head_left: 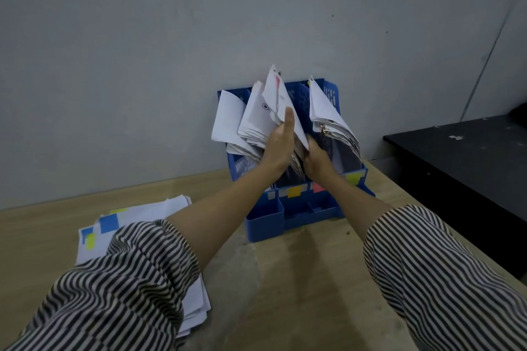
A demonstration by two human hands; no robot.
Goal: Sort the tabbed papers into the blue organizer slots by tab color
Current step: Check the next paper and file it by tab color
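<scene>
A pale, wood-grained table (285, 279) with a matte, slightly scuffed top is seen set against a plain grey wall (142, 65), and a black, paint-flecked surface (470, 157) is seen well to the right of the hands. To the left of the hands and nearer the person, a loose stack of white papers (142, 216) with blue and yellow tabs is laid flat on the table, partly covered by a striped sleeve (114, 279). The left hand (278, 145) is held with straight fingers pressed flat against a fanned bundle of white sheets (256, 120), which is pushed leftward in its slot; a sheet with a pink tab (281, 94) is raised just above the fingertips. The blue organizer (308, 208), of rigid perforated plastic with upright dividers and small front trays, is stood against the wall directly beyond both hands. Coloured labels (293, 191) in yellow and pink are stuck along its front ledge just below the wrists. The right hand (316, 159) is curled downward into the middle slot, touching the left hand's sheets at its upper side; whether anything is pinched cannot be told, as the fingertips are hidden among the papers. Just right of it, another curved bundle of papers (328, 117) is stood in the right-hand slot.
</scene>
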